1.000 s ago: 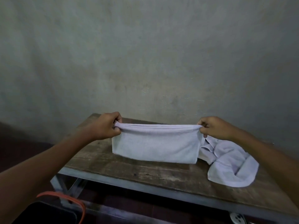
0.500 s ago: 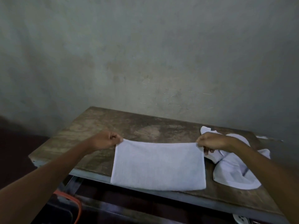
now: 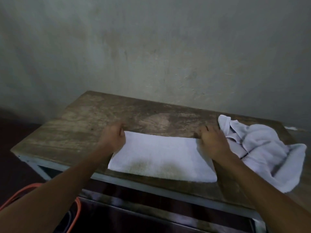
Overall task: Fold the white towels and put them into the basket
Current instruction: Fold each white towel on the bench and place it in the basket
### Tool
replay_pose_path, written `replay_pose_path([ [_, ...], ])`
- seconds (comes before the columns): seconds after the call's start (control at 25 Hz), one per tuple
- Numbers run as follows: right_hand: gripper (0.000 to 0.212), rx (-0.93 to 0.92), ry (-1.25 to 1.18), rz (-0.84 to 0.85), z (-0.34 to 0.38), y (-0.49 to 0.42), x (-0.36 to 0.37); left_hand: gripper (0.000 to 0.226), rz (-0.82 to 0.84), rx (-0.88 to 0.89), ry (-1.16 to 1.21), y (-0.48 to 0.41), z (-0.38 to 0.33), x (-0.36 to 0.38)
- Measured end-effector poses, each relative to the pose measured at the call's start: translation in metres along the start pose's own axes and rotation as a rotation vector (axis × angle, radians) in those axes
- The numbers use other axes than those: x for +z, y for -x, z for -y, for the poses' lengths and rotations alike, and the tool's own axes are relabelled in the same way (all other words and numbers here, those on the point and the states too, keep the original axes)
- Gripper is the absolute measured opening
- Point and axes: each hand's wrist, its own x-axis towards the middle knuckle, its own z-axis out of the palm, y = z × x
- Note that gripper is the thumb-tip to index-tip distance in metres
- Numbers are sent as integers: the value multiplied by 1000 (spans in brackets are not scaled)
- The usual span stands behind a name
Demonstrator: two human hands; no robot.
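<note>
From the head view, a folded white towel [image 3: 161, 158] lies flat on the near part of the wooden table [image 3: 80, 132], its near edge close to the table's near rim, its long axis running left to right. The left hand [image 3: 113, 139] sits at the towel's far left corner with fingers curled in, seemingly pinching that corner, though the exact hold is hidden under the knuckles. The right hand [image 3: 212, 143] lies over the far right corner, palm down with fingers curved, and I cannot tell whether it pinches the cloth or only presses it. So the 2 hands bracket the long axis, 1 at each short end, equally near. Judging by that, a further fold would bring 1 short end across to the other, left to right or right to left. Just beside the right hand, touching or nearly touching the folded piece, a crumpled white towel [image 3: 262, 153] waits on the right of the table, unfolded. An orange-rimmed dark shape [image 3: 76, 211] low at near left may be the basket; too little shows to be sure.
</note>
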Motion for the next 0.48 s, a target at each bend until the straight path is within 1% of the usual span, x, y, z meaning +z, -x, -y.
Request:
replay_pose_path([
  [0.04, 26, -44, -14, -85, 14, 5, -2, 34, -32, 87, -64, 5, -8, 4],
  [0.08, 30, -98, -74, -101, 32, 11, -4, 39, -24, 187, -102, 14, -20, 9],
  [0.12, 35, -130, -175, -75, 51, 17, -3, 45, 42, 261, -126, 25, -32, 15],
  [0.16, 42, -126, -296, -19, 69, 21, 1, 51, 129, 299, -168, 34, -43, 23],
  [0.2, 49, -107, -369, 70, 86, 24, 7, 57, 215, 298, -231, 42, -50, 31],
  [0.24, 57, -106, -382, 170, 95, 26, 14, 65, 292, 273, -292, 46, -52, 40],
  [0.28, 63, -115, -347, 259, 96, 28, 21, 73, 328, 251, -334, 49, -51, 44],
  [0.32, 67, -116, -305, 311, 89, 29, 27, 82, 330, 238, -360, 48, -47, 46],
  [0.4, 73, -63, -250, 314, 61, 30, 28, 88, 310, 222, -386, 43, -38, 43],
  [0.48, 73, 1, -175, 259, 32, 32, 26, 89, 294, 233, -420, 39, -34, 41],
])
